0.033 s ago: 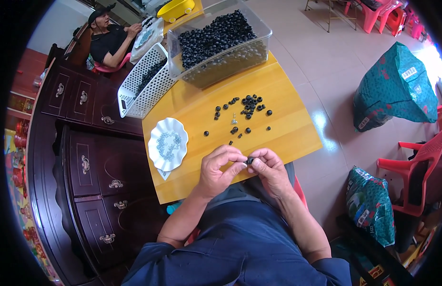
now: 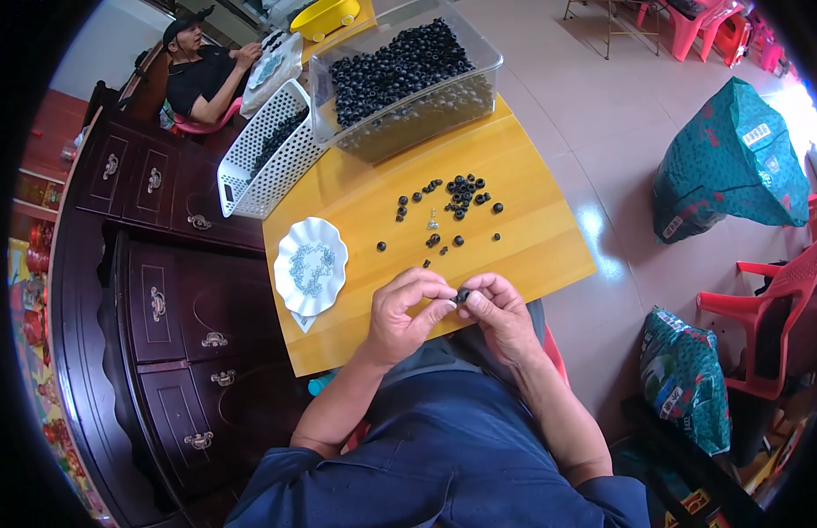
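Over the near edge of the yellow wooden table, my two hands meet at a small round black part. My right hand pinches it between thumb and fingers. My left hand is closed too, its thumb and forefinger tips at the part's left side; whatever they grip is too small to make out. Beyond my hands lie several loose black parts, ring-like or rounded. Among them is a little heap of small clear or silvery pieces. Left of these, a white wavy-edged plate holds many small pale pieces.
A clear plastic bin full of black parts stands at the table's far end, beside a white perforated basket. Dark wooden drawers line the left. Another person sits far left. Green bags and a red chair stand right.
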`<act>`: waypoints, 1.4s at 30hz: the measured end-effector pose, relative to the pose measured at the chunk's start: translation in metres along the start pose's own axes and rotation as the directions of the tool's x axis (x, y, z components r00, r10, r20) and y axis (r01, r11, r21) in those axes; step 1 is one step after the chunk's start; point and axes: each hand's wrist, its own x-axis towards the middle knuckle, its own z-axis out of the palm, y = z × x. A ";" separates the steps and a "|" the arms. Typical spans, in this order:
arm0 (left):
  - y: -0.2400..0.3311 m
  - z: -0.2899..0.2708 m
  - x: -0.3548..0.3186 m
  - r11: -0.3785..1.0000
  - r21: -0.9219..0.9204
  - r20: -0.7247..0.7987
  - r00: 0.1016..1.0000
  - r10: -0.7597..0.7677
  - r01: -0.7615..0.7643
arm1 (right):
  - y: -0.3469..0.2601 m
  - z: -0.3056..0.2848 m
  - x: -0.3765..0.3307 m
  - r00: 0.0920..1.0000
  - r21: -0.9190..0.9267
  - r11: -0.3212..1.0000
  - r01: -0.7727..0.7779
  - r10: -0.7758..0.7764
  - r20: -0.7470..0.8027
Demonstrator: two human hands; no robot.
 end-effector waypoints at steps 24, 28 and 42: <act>-0.007 -0.006 -0.002 0.922 -0.291 0.154 0.964 -0.218 0.255 | -0.001 -0.002 0.000 0.999 -0.023 1.000 -0.020 0.021 0.049; -0.010 -0.011 0.000 0.845 -0.377 0.288 0.915 -0.281 0.378 | -0.004 0.005 0.000 0.996 -0.032 0.999 -0.041 0.043 0.072; 0.000 -0.012 0.005 0.986 -0.127 0.268 0.961 -0.073 0.110 | 0.005 -0.011 0.002 0.995 -0.073 0.996 -0.042 0.048 0.084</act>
